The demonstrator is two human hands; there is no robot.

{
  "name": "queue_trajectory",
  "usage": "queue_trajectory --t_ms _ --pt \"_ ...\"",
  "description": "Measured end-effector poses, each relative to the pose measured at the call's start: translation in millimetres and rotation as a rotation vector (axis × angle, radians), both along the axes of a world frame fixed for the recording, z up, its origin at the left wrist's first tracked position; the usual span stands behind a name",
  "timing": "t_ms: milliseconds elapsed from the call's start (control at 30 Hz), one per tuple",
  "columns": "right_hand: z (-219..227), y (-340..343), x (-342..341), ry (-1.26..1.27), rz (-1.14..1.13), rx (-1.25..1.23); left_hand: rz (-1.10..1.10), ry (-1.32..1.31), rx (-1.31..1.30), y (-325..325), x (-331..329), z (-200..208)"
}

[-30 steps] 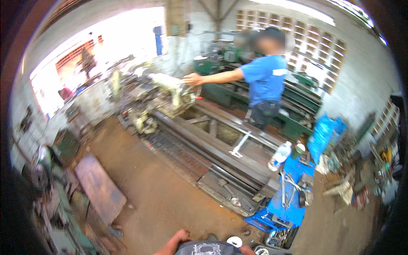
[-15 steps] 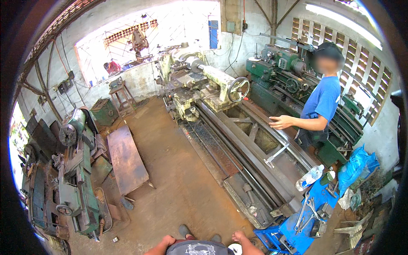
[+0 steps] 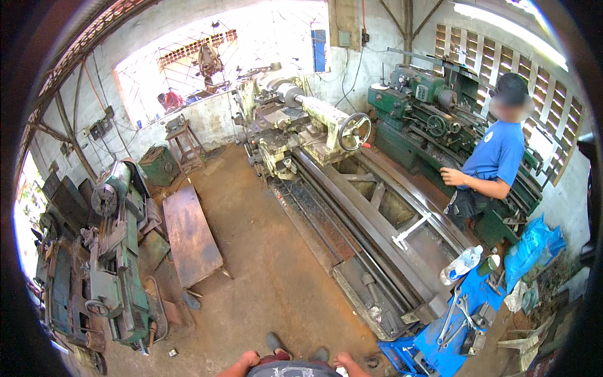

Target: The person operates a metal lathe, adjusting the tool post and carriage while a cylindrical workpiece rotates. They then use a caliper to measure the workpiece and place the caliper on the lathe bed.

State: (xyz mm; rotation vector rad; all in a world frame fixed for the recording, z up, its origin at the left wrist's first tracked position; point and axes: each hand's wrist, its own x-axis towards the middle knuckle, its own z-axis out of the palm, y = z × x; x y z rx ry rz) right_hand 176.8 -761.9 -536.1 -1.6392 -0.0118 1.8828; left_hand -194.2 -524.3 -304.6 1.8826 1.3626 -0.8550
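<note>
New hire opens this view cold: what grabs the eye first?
The long lathe running diagonally through the middle, with its round handwheel near top centre. Next, the person in a blue shirt standing at right, and the bright blue work surface at lower right, wrenches on it. The wearer's left hand and right hand sit low, at the bottom edge.

I see ahead of my right hand (image 3: 343, 359): lathe (image 3: 370, 226) | right of that hand: tool stand (image 3: 433, 337), wrenches (image 3: 448, 319) on it | across the lathe: co-worker (image 3: 496, 151), second lathe (image 3: 402, 135) behind | ahead-left of my left hand (image 3: 251, 358): low table (image 3: 193, 235), third lathe (image 3: 122, 251) farther left
</note>
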Motion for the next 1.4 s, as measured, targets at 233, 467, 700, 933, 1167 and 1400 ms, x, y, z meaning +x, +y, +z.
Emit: queue_trajectory --t_ms 233,467,700,933,1167,1400 --pt "-25.0 -62.4 7.2 -0.106 -0.011 -0.163 0.098 -0.08 0.178 4.4 20.8 19.7" --pt "-26.9 -89.6 31.4 -0.21 -0.224 -0.144 -0.296 -0.145 -0.112 36.8 34.6 11.8" --pt "7.2 -64.3 6.4 -0.166 -0.222 -0.197 -0.189 -0.262 -0.055 36.0 68.2 2.2" --pt "86.9 -12.8 1.5 -0.123 -0.013 -0.135 -0.198 -0.268 -0.126 32.3 41.5 17.9" --pt "112.8 12.9 3.8 -0.086 0.069 -0.148 -0.053 -0.23 -0.153 28.6 6.8 1.9" --pt "122.6 2.3 13.5 -0.135 0.147 -0.247 -0.011 -0.191 -0.159 19.5 11.8 -0.1"
